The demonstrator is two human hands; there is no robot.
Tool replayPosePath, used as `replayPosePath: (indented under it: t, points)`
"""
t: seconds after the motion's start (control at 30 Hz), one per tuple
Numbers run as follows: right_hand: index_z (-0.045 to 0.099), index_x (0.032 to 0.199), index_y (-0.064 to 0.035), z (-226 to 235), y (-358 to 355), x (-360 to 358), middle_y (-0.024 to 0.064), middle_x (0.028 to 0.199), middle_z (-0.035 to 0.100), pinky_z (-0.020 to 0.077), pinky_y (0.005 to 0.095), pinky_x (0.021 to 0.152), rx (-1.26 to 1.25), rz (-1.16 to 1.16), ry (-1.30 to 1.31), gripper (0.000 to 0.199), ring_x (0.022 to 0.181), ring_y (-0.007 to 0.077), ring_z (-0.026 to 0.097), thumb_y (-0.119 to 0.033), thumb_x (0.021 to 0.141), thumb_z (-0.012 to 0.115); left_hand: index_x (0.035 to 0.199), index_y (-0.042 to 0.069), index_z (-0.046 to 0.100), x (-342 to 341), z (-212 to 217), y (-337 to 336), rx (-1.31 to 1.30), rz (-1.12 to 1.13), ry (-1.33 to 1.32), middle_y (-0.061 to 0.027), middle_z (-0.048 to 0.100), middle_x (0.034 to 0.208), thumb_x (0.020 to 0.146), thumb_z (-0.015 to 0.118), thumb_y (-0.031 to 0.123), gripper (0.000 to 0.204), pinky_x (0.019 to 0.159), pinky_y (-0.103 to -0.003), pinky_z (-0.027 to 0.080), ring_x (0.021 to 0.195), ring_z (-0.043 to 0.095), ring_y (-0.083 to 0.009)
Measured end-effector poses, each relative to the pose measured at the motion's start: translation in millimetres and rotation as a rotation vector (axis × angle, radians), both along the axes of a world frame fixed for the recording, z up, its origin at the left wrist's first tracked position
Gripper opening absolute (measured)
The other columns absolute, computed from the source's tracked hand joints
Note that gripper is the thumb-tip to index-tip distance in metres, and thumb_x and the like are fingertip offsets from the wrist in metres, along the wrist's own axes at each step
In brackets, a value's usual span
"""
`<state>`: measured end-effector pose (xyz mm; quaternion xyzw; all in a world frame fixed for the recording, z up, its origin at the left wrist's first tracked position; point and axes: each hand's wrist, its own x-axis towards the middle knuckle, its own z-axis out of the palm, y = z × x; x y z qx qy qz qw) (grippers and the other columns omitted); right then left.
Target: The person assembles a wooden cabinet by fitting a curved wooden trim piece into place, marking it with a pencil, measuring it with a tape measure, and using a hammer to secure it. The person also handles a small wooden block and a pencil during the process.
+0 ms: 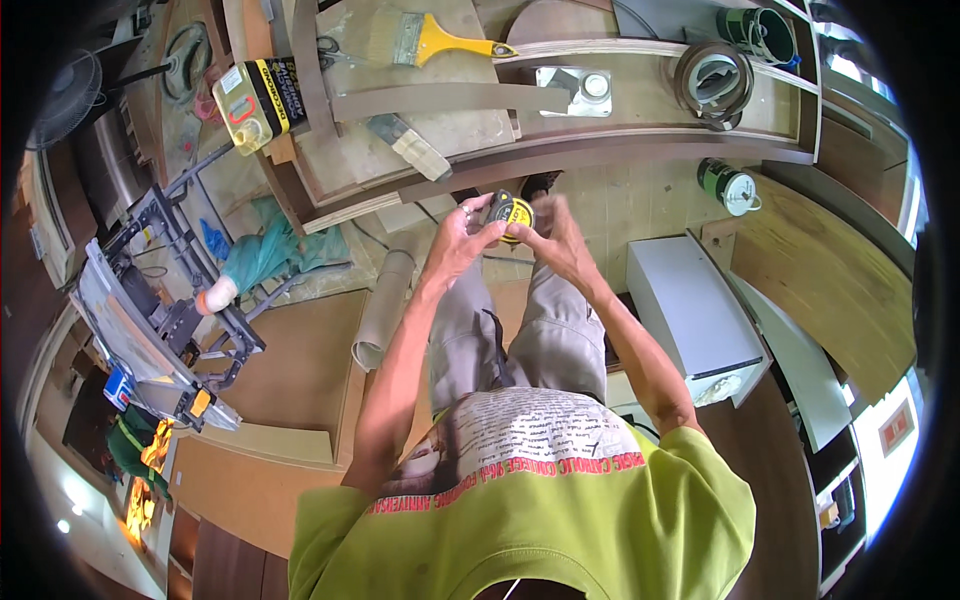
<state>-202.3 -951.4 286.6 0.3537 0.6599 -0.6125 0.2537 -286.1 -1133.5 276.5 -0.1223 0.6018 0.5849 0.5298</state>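
Note:
A black and yellow tape measure (512, 217) is held between my two hands, in front of my knees and just below the edge of the workbench. My left hand (463, 238) grips its left side, with a ring on one finger. From the other side, my right hand (562, 243) has its thumb against the lower right of the case. The right fingers are partly smeared by motion. No blade can be made out coming from the case.
Ahead, a curved wooden frame (590, 150) bears a yellow-handled paintbrush (430, 38), a rectangular can (258, 105), a scraper (410, 145) and edging rolls (715, 82). At left stands a table saw (150, 290). Right are a green can (728, 187), a white cabinet box (690, 305) and panels (830, 280).

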Motion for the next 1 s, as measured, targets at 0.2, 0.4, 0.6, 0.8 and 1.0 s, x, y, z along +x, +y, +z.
replayPosePath:
  t: [0.2, 0.4, 0.6, 0.8, 1.0]
  points:
    - [0.039, 0.146, -0.0195, 6, 6, -33, 0.0111, 0.128, 0.053, 0.0476, 0.0444, 0.097, 0.381, 0.734, 0.739, 0.094, 0.114, 0.0348, 0.054, -0.035, 0.066, 0.087, 0.118, -0.004, 0.056, -20, -3, -10, 0.011, -0.186, -0.074, -0.0124, 0.066, 0.105, 0.086, 0.075, 0.024, 0.047, 0.075, -0.029, 0.056, 0.091, 0.065, -0.0153]
    - [0.046, 0.14, -0.0175, -8, 2, -49, 0.0155, 0.112, 0.058, 0.0493, 0.0455, 0.091, 0.393, 0.807, 0.609, 0.079, 0.1, 0.0372, 0.06, -0.04, 0.072, 0.08, 0.112, 0.001, 0.053, -17, -2, -3, 0.065, 0.035, 0.061, -0.0068, 0.064, 0.094, 0.091, 0.072, 0.019, 0.033, 0.075, -0.029, 0.058, 0.089, 0.066, -0.0159]
    - [0.051, 0.132, -0.0114, -12, 9, -50, 0.0191, 0.115, 0.064, 0.0449, 0.0487, 0.097, 0.312, 0.722, 0.549, 0.075, 0.106, 0.0394, 0.061, -0.053, 0.074, 0.074, 0.092, 0.008, 0.051, -41, -4, -27, 0.035, -0.246, 0.055, -0.0062, 0.063, 0.097, 0.088, 0.073, 0.01, 0.023, 0.077, -0.029, 0.054, 0.083, 0.063, -0.0122]
    - [0.051, 0.131, -0.0097, -48, 44, -20, 0.0209, 0.117, 0.063, 0.0446, 0.0484, 0.098, 0.493, 0.708, 0.504, 0.067, 0.109, 0.0402, 0.06, -0.044, 0.077, 0.072, 0.1, 0.01, 0.056, -95, 7, -64, 0.043, -0.165, 0.106, -0.0066, 0.067, 0.098, 0.09, 0.071, 0.016, 0.019, 0.084, -0.03, 0.053, 0.093, 0.067, -0.0167]
    - [0.057, 0.123, -0.0099, -53, 120, -6, 0.0206, 0.114, 0.063, 0.0494, 0.0457, 0.089, 0.332, 0.709, 0.334, 0.051, 0.104, 0.0393, 0.062, -0.034, 0.08, 0.07, 0.105, 0.009, 0.06, -154, -36, -158, -0.062, 0.227, 0.267, -0.0074, 0.068, 0.107, 0.093, 0.069, 0.023, 0.021, 0.086, -0.031, 0.054, 0.093, 0.067, -0.0156]
